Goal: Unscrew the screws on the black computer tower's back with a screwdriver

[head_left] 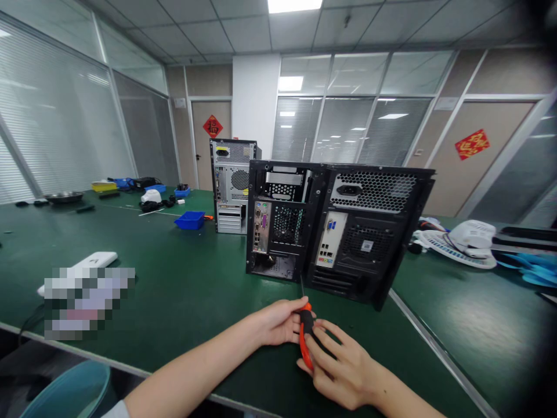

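Note:
A screwdriver [306,323] with a red and black handle is held between both hands. Its thin shaft points away from me, toward the lower edge of a computer case; whether the tip touches a screw I cannot tell. My left hand [285,320] pinches the front of the handle near the shaft. Around the rear part of the handle, the fingers of my right hand [342,363] are closed. Two black computer cases stand side by side just beyond, backs facing me: the left case [278,232] has an open bay at its top, the right case [365,232] shows a perforated panel.
Another computer case [232,186] stands behind on the left, near a blue tray [190,220]. A white device [93,264] lies at left on the green table [187,296]. On the right is a white fan [472,241] with blue blades [528,267]. A teal bin [72,392] sits below the table edge.

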A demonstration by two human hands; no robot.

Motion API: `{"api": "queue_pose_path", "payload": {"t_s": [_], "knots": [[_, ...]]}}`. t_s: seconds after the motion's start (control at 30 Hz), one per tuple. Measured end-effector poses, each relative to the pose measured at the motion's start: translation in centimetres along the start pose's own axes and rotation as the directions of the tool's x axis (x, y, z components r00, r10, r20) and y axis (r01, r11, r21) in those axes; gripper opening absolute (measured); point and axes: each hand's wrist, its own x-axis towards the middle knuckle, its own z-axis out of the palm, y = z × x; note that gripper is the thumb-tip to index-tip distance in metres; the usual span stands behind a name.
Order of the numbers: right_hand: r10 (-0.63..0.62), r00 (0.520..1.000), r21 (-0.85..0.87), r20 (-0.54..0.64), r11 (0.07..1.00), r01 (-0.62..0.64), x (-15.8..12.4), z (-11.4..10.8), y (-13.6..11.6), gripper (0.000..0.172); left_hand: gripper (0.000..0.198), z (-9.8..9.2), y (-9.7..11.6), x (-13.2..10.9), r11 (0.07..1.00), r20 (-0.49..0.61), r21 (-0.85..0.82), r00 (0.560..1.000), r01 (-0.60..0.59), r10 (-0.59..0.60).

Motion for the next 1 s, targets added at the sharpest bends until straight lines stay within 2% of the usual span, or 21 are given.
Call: {"api": "queue_pose_path", "payload": {"t_s": [0.33, 0.77, 1.0], "knots": [[0.015, 1.000, 0.017, -0.004, 1.000, -0.015, 0.16, -0.04, 0.05, 0.022, 0.025, 0.22, 0.09, -0.22, 1.000, 0.031, -0.015, 0.999, 0.021, -0.021], [0.031, 0.999, 0.055, -0.014, 0.998, -0.030, 0.21, -0.09, 0.08, 0.022, 0.023, -0.26, 0.12, 0.03, 0.999, 0.049, -0.036, 0.999, 0.002, 0.000], [0.055, 0.997, 0.051, -0.045, 0.997, -0.052, 0.05, 0.11, -0.05, 0.022, 0.020, 0.22, 0.31, -0.41, 1.000, 0.024, -0.020, 1.000, -0.005, 0.006]]}}
